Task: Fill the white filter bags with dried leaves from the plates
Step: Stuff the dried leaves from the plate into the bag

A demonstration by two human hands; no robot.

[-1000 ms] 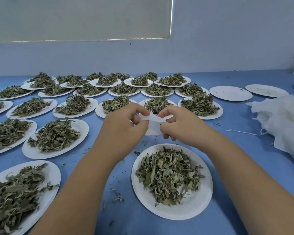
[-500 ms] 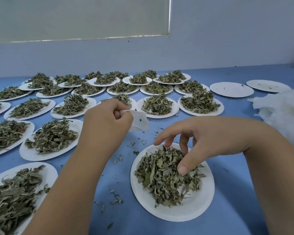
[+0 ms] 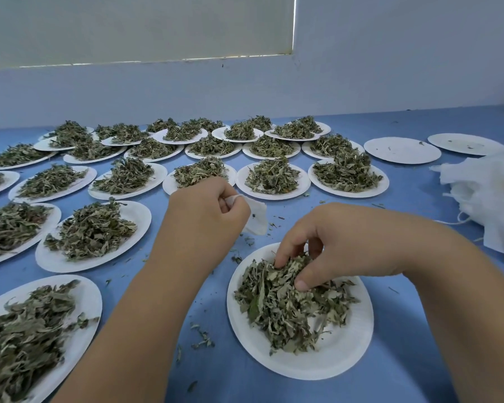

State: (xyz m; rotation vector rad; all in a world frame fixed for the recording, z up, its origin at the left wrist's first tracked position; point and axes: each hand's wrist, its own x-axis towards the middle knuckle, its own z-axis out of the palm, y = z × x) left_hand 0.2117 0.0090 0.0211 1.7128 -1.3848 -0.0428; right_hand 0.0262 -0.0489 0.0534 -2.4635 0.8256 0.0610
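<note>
so left hand (image 3: pixel 204 216) is pinching a filter bag (image 3: pixel 256 218), right hand (image 3: pixel 341 242) grabbing leaves (image 3: pixel 288 306) off the near plate (image 3: pixel 346 353). Loaded plates (image 3: pixel 274 193) everywhere, spare bags (image 3: pixel 489 193) by the desk's (image 3: pixel 405 207) right edge.

Blue worktop (image 3: pixel 408 187) runs back to a pale bluish-white wall (image 3: pixel 390 53). Upper left of wall: window w/ off-white blind (image 3: pixel 128 27) pulled right down. Thin line of daylight (image 3: pixel 99 64) leaks along blind's bottom edge & up its right side. Room light soft, even.
</note>
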